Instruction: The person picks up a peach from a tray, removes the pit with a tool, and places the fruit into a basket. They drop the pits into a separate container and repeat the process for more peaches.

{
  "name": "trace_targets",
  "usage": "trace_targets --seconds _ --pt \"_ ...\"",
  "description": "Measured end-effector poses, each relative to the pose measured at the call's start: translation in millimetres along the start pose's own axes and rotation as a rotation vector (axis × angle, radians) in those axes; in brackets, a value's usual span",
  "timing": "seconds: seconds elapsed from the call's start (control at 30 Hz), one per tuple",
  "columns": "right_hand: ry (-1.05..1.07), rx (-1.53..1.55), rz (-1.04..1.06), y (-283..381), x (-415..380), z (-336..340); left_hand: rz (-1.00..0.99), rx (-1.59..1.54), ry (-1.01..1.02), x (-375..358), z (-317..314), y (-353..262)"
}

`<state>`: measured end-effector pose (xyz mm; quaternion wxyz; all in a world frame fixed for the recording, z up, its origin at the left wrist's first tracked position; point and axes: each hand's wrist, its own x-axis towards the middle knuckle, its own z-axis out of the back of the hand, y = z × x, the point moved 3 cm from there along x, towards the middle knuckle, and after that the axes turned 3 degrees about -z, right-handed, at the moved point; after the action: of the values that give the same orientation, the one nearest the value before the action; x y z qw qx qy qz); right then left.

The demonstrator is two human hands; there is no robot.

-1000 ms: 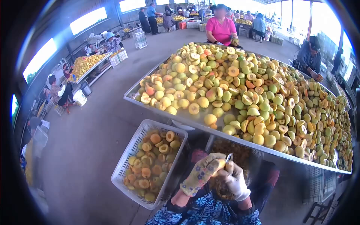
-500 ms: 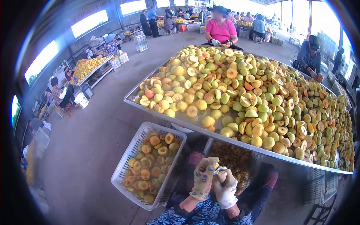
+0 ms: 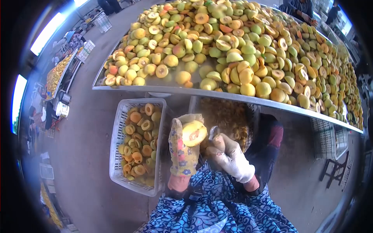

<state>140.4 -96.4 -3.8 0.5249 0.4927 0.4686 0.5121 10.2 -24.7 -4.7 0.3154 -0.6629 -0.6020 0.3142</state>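
Observation:
My left hand [image 3: 184, 149], in a flower-patterned glove, is closed around a peach half [image 3: 194, 133]. Its cut face is turned up, with a brownish hollow or pit area in the middle. Close by on the right, my right hand [image 3: 233, 157] wears a white glove and grips a small metal scoop [image 3: 213, 133]. The scoop's curved tip points up, a short gap away from the fruit; its handle is hidden in the fingers. Beyond both hands, a metal-edged table [image 3: 241, 96] carries a big heap of halved peaches [image 3: 233, 56].
A white plastic crate [image 3: 114, 147] of pitted halves stands left of my knees. Under the table edge, another crate [image 3: 254, 116] holds brown pits and scraps. Stacked crates [image 3: 324, 139] and a dark stool frame [image 3: 335, 171] are at right. A co-worker [image 3: 301, 11] is across the table.
The view has tipped down. My hands have moved apart: the metal scoop, earlier against the fruit, is now clear of it, and the peach half's cut face shows.

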Motion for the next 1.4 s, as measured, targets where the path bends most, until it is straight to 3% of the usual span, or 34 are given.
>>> trace_targets --seconds 0.1,0.13,0.23,0.37,0.47,0.73,0.8,0.97,1.03,1.17,1.23,1.33,1.4 --pt "0.07 0.01 -0.045 4 0 -7 0.1 0.01 0.066 -5 -3 4" --pt "0.08 0.003 -0.06 2 2 -10 0.0 0.257 0.121 -5 -2 0" --pt "0.089 -0.003 -0.054 -5 4 -13 -0.109 0.379 0.167 -7 -3 1" --pt "0.071 0.076 -0.026 -4 3 -14 -0.025 0.098 0.1 -12 -6 4" --pt "0.131 0.053 -0.035 -7 5 -12 -0.011 0.136 0.084 -12 1 3" --pt "0.335 0.125 -0.026 -9 8 -7 -0.153 0.354 0.281 -15 -11 -8" --pt "0.443 0.089 0.026 -9 11 -5 -0.157 0.373 0.259 -15 -10 -7" --pt "0.43 0.082 0.117 -18 24 -2 -0.205 0.437 0.138 -7 -9 2" --pt "0.567 0.23 -0.167 -14 20 0 -0.394 0.444 0.263 -3 -17 -2" --pt "0.587 0.249 -0.308 -8 22 3 -0.307 0.636 0.341 12 -16 -7" --pt "0.654 0.398 -0.465 -13 19 1 -0.073 0.538 0.236 14 -19 -9" --pt "0.545 0.267 -0.346 -15 24 0 0.023 0.434 0.273 21 -16 -3" --pt "0.62 0.394 -0.437 -17 22 0 0.021 0.443 0.296 20 -17 -5"
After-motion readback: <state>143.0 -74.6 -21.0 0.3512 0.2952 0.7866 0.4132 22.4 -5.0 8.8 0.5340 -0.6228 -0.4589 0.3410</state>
